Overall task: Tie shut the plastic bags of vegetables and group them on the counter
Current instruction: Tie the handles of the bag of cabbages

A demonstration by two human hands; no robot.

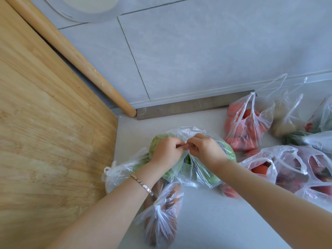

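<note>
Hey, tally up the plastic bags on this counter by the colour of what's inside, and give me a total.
Green: 2 (cabbage bag, dark greens bag)
Red: 3 (back tomato bag, front tomato bag, dark-red bag)
Orange: 1 (carrot bag)
Beige: 1 (beige-filled bag)
Unclear: 2 (knotted bag, edge bag)
Total: 9, roughly, since the right-hand bags overlap.

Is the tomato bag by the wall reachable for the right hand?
Probably yes: tomato bag stands close right of the right hand, nothing between, though that hand now pinches the cabbage bag.
</note>
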